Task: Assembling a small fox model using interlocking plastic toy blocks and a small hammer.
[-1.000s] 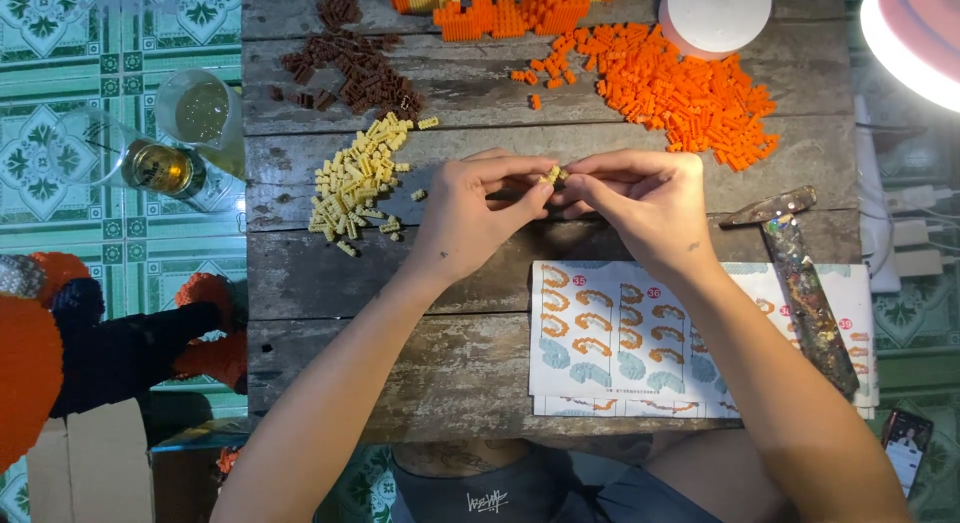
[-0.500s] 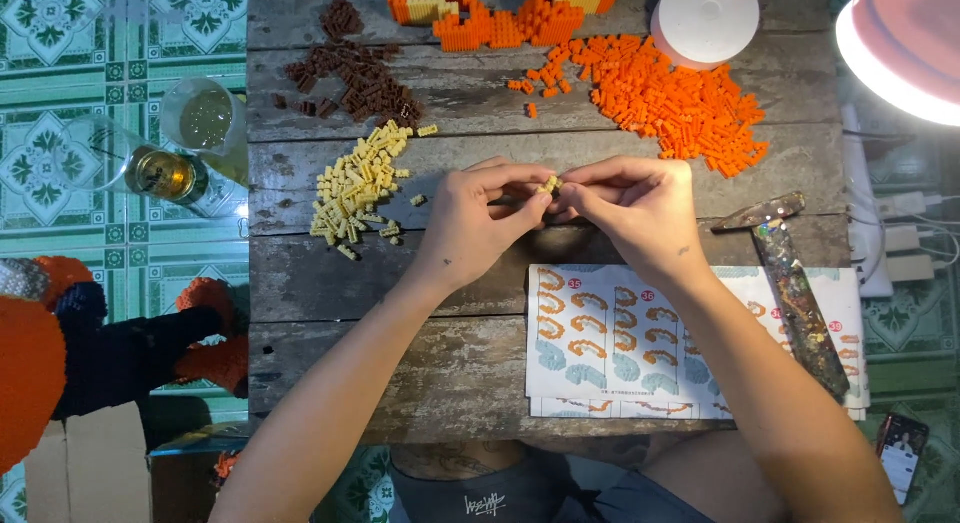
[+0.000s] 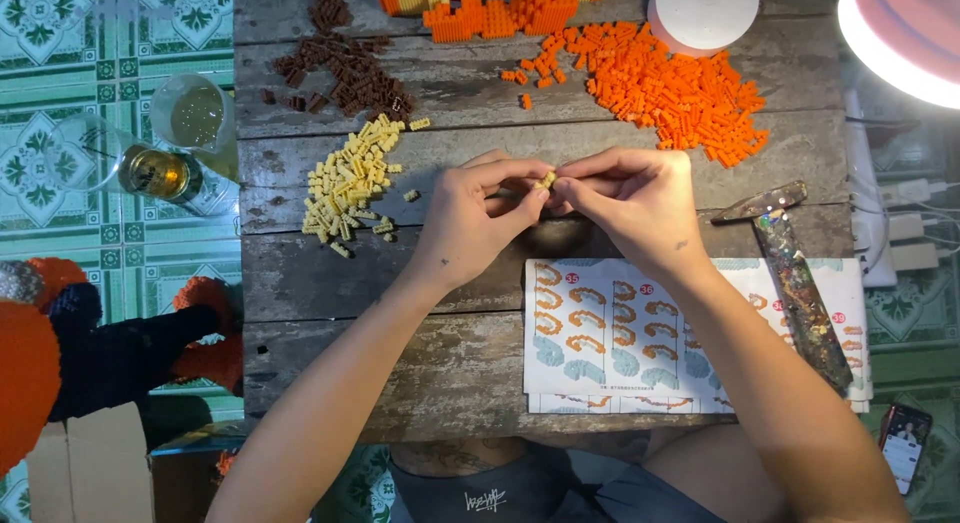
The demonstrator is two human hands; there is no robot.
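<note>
Fig.: head view, looking down on a worn wooden table [image 3: 400, 383]. Table's left edge runs beside a green patterned tile floor; near edge lies just above the person's lap.

Open room: bare planks show in front of the left forearm, btwn the yellow brick pile [image 3: 350, 183] and the near edge. Right side is crowded: instruction sheet [image 3: 640, 333] under the right forearm, w/ a paint-flecked hammer [image 3: 795, 273] lying across the sheet's right part.

Far side: brown brick pile [image 3: 345, 68] at left, orange brick pile [image 3: 665, 88] at right, a white round lamp base [image 3: 705, 13] touching the orange pile's far rim.

Hands: left hand [image 3: 470, 218] and right hand [image 3: 635, 203] meet at table centre, wrists low, fingers curled inward. Both pinch one small yellow brick piece [image 3: 545, 179] btwn thumb and forefinger tips, held just above the planks, near the sheet's top edge.

Off table, left: two glass cups [image 3: 165, 148] on the floor.
</note>
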